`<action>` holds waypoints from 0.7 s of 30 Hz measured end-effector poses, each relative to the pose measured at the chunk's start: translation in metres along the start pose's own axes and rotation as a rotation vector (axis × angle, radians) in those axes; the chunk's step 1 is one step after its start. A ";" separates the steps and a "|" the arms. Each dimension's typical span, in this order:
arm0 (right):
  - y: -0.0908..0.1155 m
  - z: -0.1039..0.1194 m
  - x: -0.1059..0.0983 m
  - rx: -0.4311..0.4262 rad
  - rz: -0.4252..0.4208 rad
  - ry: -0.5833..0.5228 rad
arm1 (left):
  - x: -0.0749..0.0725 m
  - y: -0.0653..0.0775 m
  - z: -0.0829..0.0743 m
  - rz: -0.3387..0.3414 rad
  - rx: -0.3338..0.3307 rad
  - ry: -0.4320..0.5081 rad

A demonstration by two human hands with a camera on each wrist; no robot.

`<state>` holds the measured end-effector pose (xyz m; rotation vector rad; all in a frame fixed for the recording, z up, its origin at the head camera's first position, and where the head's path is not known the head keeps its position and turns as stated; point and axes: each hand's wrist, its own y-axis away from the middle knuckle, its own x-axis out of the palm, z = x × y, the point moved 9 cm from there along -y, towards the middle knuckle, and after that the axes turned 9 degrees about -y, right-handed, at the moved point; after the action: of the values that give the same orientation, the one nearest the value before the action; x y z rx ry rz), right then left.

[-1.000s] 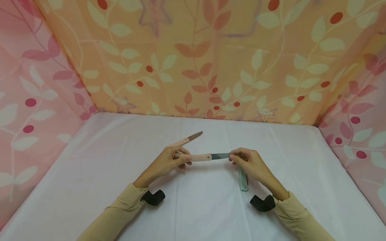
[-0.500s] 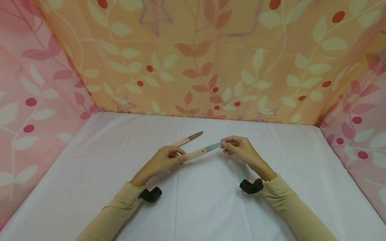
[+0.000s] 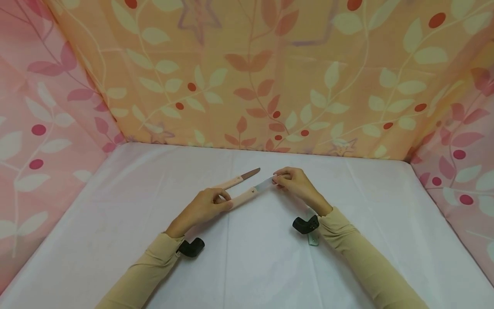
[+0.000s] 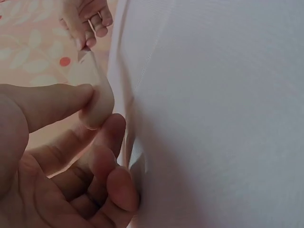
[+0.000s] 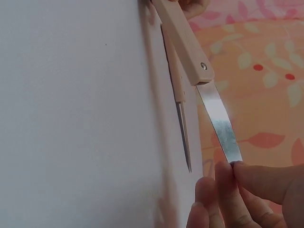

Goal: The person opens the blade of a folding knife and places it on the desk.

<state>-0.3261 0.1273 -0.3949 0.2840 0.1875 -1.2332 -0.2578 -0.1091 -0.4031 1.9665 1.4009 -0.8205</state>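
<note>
A folding knife with a pale beige handle (image 3: 243,198) and a shiny blade (image 5: 222,124) is held unfolded above the table between both hands. My left hand (image 3: 202,209) pinches the handle's end between thumb and fingers, as the left wrist view also shows. At the blade's tip, my right hand (image 3: 297,184) pinches the metal between thumb and forefinger. A second beige-handled folding knife (image 3: 233,183), its brownish blade out, lies on the table behind the left hand. Beneath the right wrist lies a green-handled folding knife (image 3: 313,240), mostly hidden by the arm and wrist camera.
A white cloth (image 3: 254,266) covers the table. Leaf-patterned fabric stands along the back (image 3: 216,86) and both sides. Black wrist cameras, the left one (image 3: 191,247) and the right one (image 3: 305,224), jut inward from the sleeves.
My right hand has moved left and away from me, tilting the held knife so its blade end points up and right in view. The left hand shifted slightly left. The right forearm now covers most of the green knife.
</note>
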 end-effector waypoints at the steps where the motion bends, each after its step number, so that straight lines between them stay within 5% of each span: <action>1: -0.003 -0.001 0.001 0.005 -0.003 0.004 | -0.001 0.000 0.001 -0.004 -0.009 -0.006; 14: -0.023 -0.009 0.013 0.102 0.000 0.029 | -0.003 -0.001 0.006 -0.039 -0.009 -0.086; 21: -0.029 -0.009 0.017 0.088 -0.012 0.099 | -0.003 -0.003 0.008 -0.054 -0.006 -0.084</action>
<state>-0.3480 0.1062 -0.4114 0.4215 0.2211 -1.2422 -0.2622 -0.1162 -0.4059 1.8749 1.4116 -0.9121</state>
